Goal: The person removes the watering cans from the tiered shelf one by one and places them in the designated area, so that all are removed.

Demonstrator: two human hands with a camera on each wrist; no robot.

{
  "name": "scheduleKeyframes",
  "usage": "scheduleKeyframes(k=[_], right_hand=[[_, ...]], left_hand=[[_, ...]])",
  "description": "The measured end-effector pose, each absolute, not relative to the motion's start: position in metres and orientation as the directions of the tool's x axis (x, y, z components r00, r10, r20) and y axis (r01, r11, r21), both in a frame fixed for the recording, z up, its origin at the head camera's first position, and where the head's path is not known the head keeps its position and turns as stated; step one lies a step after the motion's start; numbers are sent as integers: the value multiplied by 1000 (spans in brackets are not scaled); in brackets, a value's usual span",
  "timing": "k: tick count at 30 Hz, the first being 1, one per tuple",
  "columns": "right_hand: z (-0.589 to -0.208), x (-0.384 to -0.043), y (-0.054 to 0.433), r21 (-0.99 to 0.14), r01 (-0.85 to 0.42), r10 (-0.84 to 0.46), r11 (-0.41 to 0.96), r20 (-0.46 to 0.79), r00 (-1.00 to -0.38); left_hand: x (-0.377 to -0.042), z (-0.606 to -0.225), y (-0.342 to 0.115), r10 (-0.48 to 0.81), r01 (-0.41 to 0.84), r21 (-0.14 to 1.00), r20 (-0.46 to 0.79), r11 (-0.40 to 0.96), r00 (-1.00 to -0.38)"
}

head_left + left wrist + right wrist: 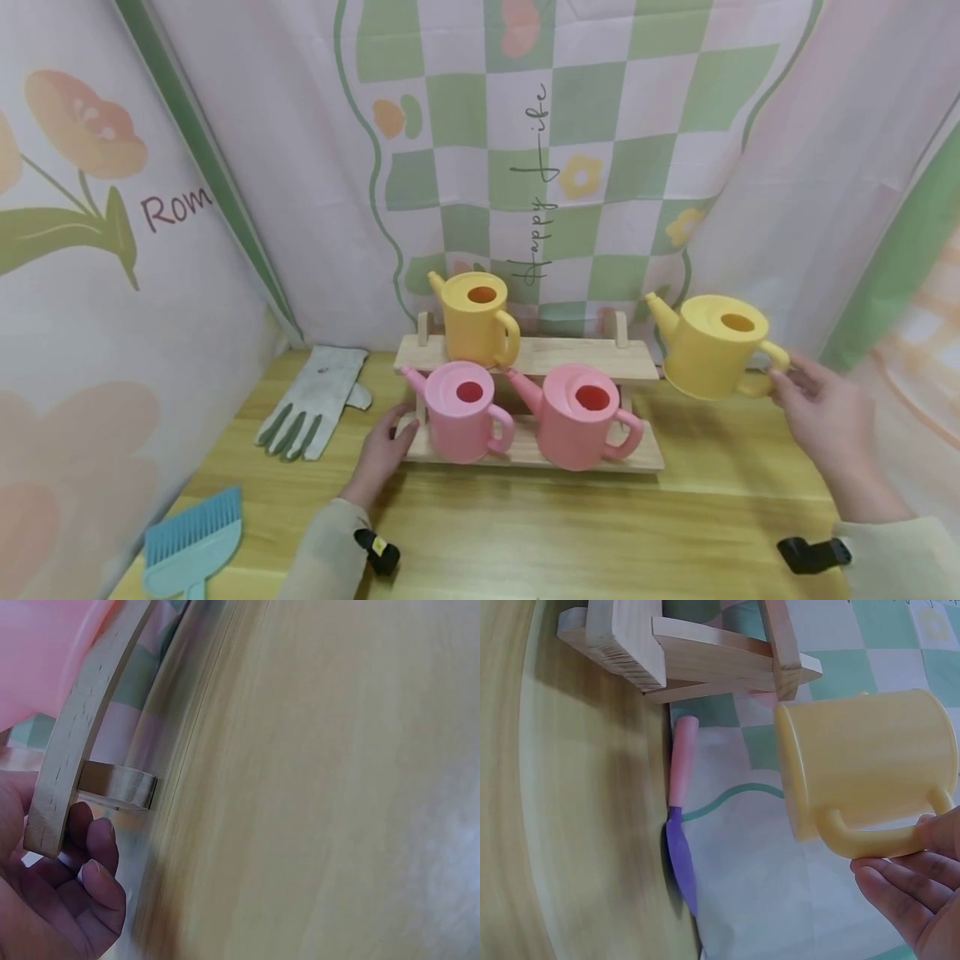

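Note:
My right hand (828, 417) grips the handle of a yellow watering can (712, 350), held up in the air beyond the right end of a two-tier wooden rack (577, 358). My left hand (382, 454) holds the left end of the rack's lower shelf; in the left wrist view its thumb and fingers lie around the board's end (56, 802). Another yellow watering can (472, 325) stands on the upper shelf at the left. On the lower shelf stand a pink watering can (459, 421) at the left and a deeper pink watering can (573, 425) at the right, spouts pointing left.
A white and green work glove (318, 400) lies on the table (525, 533) left of the rack. Nearer the front left is a light blue brush (198, 537). A trowel (681, 787) with pink handle and purple blade lies by the printed curtain (540, 167).

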State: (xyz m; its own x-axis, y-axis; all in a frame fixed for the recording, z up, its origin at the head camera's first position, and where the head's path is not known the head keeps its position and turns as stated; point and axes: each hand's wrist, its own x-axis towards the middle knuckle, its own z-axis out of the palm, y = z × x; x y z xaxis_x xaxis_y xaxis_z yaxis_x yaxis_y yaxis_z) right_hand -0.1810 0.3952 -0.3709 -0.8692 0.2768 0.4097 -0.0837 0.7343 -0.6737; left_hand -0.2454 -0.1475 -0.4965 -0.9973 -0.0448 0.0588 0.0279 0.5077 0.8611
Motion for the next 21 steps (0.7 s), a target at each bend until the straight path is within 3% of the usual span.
scheduleKeyframes(k=[21], right_hand=[[-395, -185, 389, -648, -50, 285, 760, 401, -871]], left_hand=[[-247, -497, -147, -56, -2, 870, 30, 493, -998]])
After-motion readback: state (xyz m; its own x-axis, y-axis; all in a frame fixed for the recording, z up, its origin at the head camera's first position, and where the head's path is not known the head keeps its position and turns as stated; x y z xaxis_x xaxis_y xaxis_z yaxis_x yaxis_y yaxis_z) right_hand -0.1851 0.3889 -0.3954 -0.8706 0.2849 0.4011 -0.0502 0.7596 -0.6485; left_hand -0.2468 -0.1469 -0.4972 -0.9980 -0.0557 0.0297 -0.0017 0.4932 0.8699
